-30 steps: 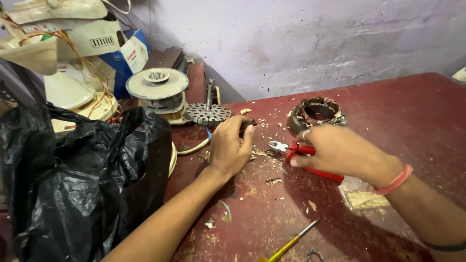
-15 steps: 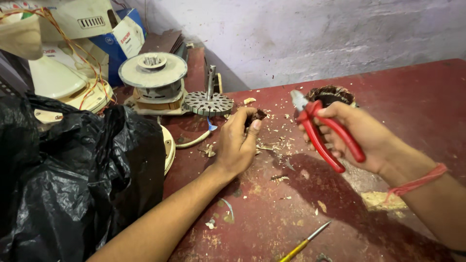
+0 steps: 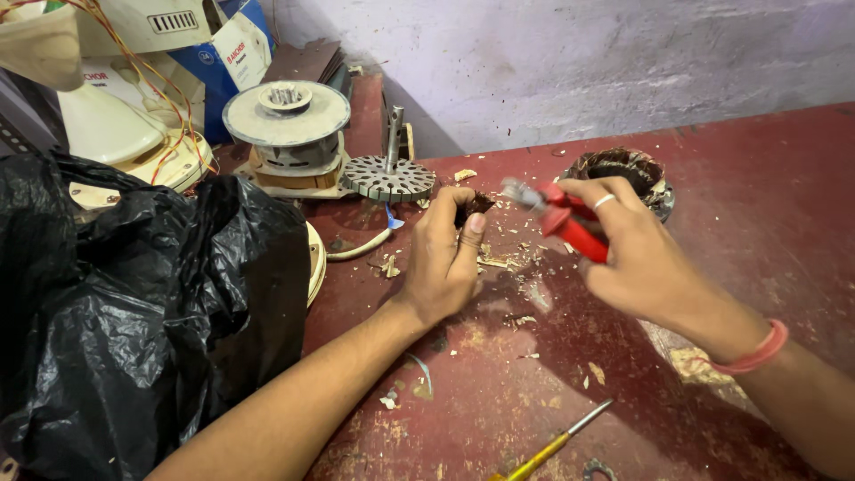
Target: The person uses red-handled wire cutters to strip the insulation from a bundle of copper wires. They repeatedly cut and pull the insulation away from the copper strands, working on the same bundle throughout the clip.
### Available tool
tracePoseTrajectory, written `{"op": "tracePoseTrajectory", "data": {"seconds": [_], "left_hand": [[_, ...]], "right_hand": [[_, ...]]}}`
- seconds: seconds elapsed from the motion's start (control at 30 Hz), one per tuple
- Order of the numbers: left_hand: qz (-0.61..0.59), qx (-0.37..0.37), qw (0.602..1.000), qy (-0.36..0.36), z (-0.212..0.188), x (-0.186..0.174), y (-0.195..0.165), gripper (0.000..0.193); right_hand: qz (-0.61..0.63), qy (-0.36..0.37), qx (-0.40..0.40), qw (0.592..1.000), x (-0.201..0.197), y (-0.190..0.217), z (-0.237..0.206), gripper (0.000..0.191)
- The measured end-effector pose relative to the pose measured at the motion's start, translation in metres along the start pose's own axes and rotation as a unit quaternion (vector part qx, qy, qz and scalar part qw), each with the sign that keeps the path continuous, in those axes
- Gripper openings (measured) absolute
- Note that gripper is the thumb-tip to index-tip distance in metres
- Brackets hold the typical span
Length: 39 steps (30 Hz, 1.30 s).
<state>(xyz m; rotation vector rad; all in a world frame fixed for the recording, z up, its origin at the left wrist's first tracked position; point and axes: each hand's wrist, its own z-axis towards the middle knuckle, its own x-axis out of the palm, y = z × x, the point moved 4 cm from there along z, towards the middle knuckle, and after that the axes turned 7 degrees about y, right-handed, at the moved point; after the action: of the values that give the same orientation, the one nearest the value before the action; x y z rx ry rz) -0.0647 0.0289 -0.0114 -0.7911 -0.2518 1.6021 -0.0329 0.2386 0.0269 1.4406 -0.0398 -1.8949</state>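
Observation:
My left hand (image 3: 443, 254) rests on the red table (image 3: 757, 232) and pinches a small dark tuft of copper wire (image 3: 473, 206) between thumb and fingers. My right hand (image 3: 637, 249) grips red-handled pliers (image 3: 559, 214), blurred, with the metal jaws pointing left toward the tuft, a short gap between them. Behind my right hand sits a round motor stator (image 3: 623, 167) wound with dark wire, partly hidden by my fingers. A pink band circles my right wrist.
A black plastic bag (image 3: 134, 312) fills the left side. Behind it stand cream fan parts (image 3: 116, 134), a round motor housing (image 3: 287, 111) and a toothed rotor disc with a shaft (image 3: 388, 176). A yellow-handled screwdriver (image 3: 552, 441) lies near the front edge. Scraps litter the table.
My right hand lifted the pliers from the tabletop and now swings them left toward the wire tuft. My left hand stays put, still pinching the tuft. The camera moved closer.

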Motion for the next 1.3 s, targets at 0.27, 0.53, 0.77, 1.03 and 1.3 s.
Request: {"op": "tracePoseTrajectory", "data": {"seconds": [0.27, 0.53, 0.77, 1.03, 1.3], "left_hand": [[-0.023, -0.017, 0.999, 0.016, -0.002, 0.004, 0.0, 0.018], [0.011, 0.09, 0.996, 0.013, -0.004, 0.0, -0.021, 0.019], [0.028, 0.127, 0.991, 0.018, -0.001, -0.003, -0.025, 0.017], [0.041, 0.099, 0.994, 0.019, 0.001, -0.006, -0.015, 0.017], [0.031, 0.15, 0.988, -0.006, 0.0, 0.002, -0.009, 0.013]], "right_hand": [[-0.04, -0.018, 0.002, 0.999, -0.002, 0.015, -0.001, 0.081], [-0.092, -0.065, -0.038, 0.993, -0.002, 0.018, -0.001, 0.074], [-0.159, -0.079, -0.075, 0.981, -0.005, 0.026, 0.004, 0.056], [-0.119, -0.015, 0.023, 0.992, 0.009, 0.02, 0.012, 0.042], [-0.111, -0.075, -0.095, 0.986, 0.007, 0.011, 0.012, 0.063]]}}
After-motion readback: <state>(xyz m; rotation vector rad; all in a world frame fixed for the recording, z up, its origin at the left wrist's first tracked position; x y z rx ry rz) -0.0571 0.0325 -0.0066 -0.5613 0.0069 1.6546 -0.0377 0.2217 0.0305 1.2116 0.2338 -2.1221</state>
